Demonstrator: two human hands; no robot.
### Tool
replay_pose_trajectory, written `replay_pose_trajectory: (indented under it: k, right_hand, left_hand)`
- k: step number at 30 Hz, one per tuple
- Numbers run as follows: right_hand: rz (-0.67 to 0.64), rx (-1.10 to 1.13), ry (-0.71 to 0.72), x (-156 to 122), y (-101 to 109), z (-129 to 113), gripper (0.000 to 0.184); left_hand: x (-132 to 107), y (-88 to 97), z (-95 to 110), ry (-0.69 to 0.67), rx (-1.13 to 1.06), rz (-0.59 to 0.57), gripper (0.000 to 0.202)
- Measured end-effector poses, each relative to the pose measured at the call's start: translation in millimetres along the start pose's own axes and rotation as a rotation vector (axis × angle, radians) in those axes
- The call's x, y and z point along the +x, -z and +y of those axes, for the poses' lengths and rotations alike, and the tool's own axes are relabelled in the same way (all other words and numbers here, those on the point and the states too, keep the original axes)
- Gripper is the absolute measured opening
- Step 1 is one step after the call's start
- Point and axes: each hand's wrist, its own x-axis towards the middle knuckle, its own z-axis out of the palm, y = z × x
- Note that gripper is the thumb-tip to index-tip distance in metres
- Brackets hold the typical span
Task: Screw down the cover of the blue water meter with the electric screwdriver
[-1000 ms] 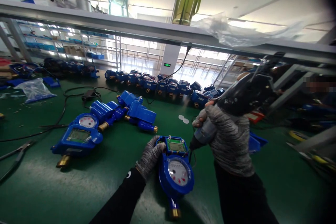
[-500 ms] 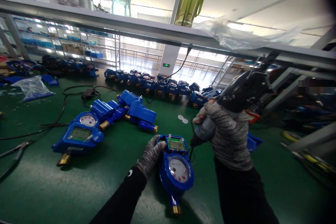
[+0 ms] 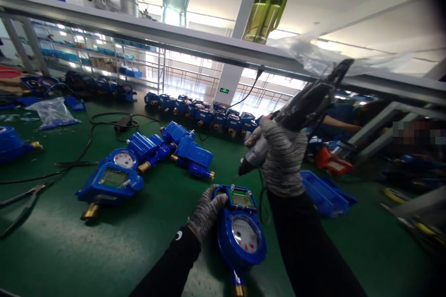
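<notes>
A blue water meter (image 3: 242, 234) with a round dial and an uncovered green display lies on the green bench in front of me. My left hand (image 3: 207, 211), in a grey glove, grips its upper left side. My right hand (image 3: 280, 155), also gloved, holds an electric screwdriver (image 3: 278, 132) raised above the meter. The bit points down-left and hangs clear of the meter's top edge.
Another blue meter (image 3: 111, 181) and several more (image 3: 181, 148) lie to the left. A row of meters (image 3: 209, 116) lines the back. Pliers (image 3: 24, 199) and cables (image 3: 87, 139) sit at the left. A blue tray (image 3: 324, 192) is right of my arm. A shelf rail (image 3: 174, 37) runs overhead.
My right hand has lifted the screwdriver up and away from the meter's right side. My left hand has stayed on the meter. My view has shifted slightly left.
</notes>
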Motion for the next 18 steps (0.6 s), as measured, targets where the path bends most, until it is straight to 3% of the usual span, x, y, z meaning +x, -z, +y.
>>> replay_pose_trajectory:
  k: [4, 18]
  right_hand:
    - [-0.020, -0.065, -0.082, -8.6, -4.1, 12.8, 0.019]
    - [-0.029, -0.061, -0.079, -9.1, -0.8, 18.0, 0.022]
  left_hand:
    - [4.2, 4.8, -6.1, 0.016, 0.018, 0.037, 0.061]
    - [5.4, 3.6, -6.0, 0.010, 0.012, 0.031, 0.066]
